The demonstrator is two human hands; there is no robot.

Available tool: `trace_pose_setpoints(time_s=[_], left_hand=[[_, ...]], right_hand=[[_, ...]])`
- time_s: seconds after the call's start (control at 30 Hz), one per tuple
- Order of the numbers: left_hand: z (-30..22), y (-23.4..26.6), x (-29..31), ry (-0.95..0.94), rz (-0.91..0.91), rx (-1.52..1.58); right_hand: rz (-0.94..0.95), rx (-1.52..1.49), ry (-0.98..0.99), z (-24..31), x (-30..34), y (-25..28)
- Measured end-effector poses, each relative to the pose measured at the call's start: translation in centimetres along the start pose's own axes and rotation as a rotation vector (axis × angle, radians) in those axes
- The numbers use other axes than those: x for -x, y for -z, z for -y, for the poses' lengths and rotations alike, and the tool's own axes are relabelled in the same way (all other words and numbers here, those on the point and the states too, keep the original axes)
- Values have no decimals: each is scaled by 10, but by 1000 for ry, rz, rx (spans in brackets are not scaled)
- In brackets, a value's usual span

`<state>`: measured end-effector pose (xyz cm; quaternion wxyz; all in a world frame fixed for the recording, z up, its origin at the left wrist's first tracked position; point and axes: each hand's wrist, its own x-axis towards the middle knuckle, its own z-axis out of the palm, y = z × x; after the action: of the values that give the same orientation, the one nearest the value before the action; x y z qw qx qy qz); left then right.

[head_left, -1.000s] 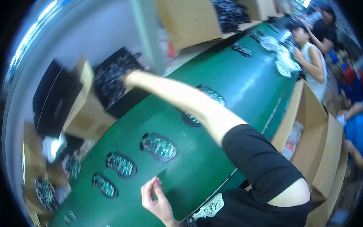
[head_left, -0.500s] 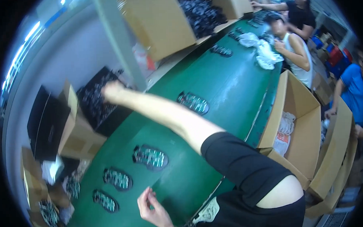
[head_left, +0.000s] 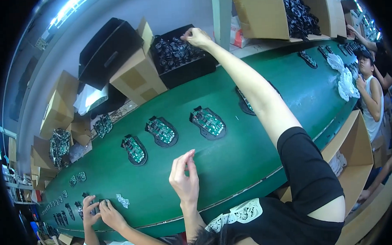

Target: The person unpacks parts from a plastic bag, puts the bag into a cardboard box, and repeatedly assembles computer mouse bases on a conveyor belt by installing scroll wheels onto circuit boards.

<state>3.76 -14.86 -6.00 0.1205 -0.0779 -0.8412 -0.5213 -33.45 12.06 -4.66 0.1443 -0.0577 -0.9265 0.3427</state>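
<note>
My right arm stretches across a green conveyor belt point(head_left: 232, 160) to a black box point(head_left: 190, 73) heaped with small black plastic parts point(head_left: 176, 54). Over the box's far right part, my right hand point(head_left: 198, 37) is closed, fingers curled down; what they hold, if anything, is hidden. My left hand point(head_left: 185, 178) hovers above the near side of the belt, thumb and fingertips pinched together around something too small to name, if anything. Just beyond it lies a green circuit board in a black shell point(head_left: 209, 123). Two similar boards, one of them a middle board point(head_left: 161, 131), lie farther left.
At the lower left a co-worker's hands point(head_left: 100, 212) handle a dark piece beside a crumpled clear bag point(head_left: 122, 201). Cartons point(head_left: 138, 77) line the far edge. A grey post point(head_left: 222, 22) stands right of the black box. An open carton point(head_left: 352, 147) stands at the near right.
My view has swung left, bringing a co-worker's hands into sight. My right hand stays over the black box, now at its far right part. My left hand remains pinched above the belt.
</note>
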Motion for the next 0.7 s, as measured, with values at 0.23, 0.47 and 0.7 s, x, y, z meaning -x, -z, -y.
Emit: trace_pose_setpoints(time_s=[0.23, 0.47, 0.7], left_hand=[[0, -13, -4, -39, 31, 33], [-1, 2, -4, 5, -49, -16], [-18, 7, 5, 24, -241, 325]], right_hand=[[-98, -521, -345, -29, -25, 21], [372, -373, 137, 76, 168, 61], [267, 244, 1051, 46, 377, -21]])
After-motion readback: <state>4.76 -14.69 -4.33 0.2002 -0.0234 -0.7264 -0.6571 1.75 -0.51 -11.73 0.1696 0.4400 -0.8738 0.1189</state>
